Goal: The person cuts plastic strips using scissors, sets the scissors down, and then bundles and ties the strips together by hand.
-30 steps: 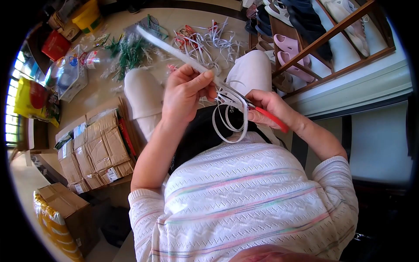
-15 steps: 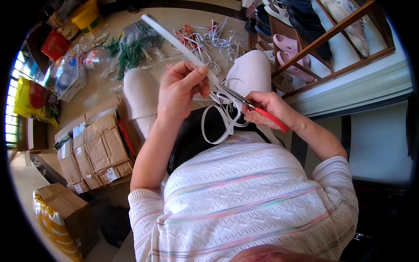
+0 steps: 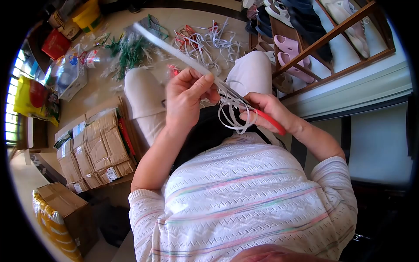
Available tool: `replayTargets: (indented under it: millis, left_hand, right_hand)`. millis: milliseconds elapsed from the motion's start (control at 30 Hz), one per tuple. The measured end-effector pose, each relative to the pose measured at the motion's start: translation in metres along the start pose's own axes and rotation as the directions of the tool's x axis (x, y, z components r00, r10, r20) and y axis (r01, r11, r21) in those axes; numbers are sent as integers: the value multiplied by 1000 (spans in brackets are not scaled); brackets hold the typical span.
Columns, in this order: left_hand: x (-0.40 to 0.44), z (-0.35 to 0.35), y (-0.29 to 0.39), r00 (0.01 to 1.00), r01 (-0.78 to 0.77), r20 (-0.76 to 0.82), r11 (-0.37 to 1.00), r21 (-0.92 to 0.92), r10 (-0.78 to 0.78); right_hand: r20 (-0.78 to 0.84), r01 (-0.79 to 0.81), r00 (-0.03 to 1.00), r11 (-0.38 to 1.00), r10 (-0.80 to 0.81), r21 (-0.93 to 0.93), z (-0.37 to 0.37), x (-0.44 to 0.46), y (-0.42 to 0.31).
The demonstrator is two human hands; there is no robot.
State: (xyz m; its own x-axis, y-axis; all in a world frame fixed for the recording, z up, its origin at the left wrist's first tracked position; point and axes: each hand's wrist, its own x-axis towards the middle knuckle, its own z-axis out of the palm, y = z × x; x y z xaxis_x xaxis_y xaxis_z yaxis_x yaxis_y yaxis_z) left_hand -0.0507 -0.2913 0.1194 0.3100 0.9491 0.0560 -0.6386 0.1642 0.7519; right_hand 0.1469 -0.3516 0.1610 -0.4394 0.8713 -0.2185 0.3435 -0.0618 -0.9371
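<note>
My left hand (image 3: 190, 94) pinches a long, flat white strip (image 3: 168, 47) between thumb and fingers. The strip's far end sticks out forward and to the left. In my right hand (image 3: 268, 111) is a pair of scissors (image 3: 269, 120) with a red handle. Its grey blades point toward my left hand and lie along the near end of the strip. Thin, curled white strips (image 3: 235, 124) hang in loops by the blades, above the black cloth (image 3: 200, 131) on my lap. Whether the blades are parted is hard to make out.
On the floor ahead lie tangled white and red ribbons (image 3: 218, 41) and a green bundle (image 3: 131, 50). Flattened cardboard (image 3: 94, 148) stands at the left, behind it a white basket (image 3: 72, 87). A wooden shoe rack (image 3: 323, 39) with pink clogs (image 3: 293, 65) is at the right.
My left hand has shifted slightly right, toward the scissors, with the strip. The curled loops have swung to the right and bunched closer to the blades.
</note>
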Motion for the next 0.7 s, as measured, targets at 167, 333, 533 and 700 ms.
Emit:
replayTargets:
  millis: [167,333,533,700]
  left_hand:
    - [6,-2,9,998,55,34,998,-4,-55]
    - [16,-5,15,999,23,45,999,43,-25]
    - [4,2,6,1000,23,4,999,47,-23]
    - [9,-1,11,999,35,23,999,10,-35]
  right_hand:
    - [3,41,999,994,-41,-103,-2,-1,4]
    - [-36,52,998,996,-55,-71,-2,-1,2]
    - [-29,91,995,995,-93,-46,0,4,19]
    - [-28,98,994,984,-103,-146,2,1,12]
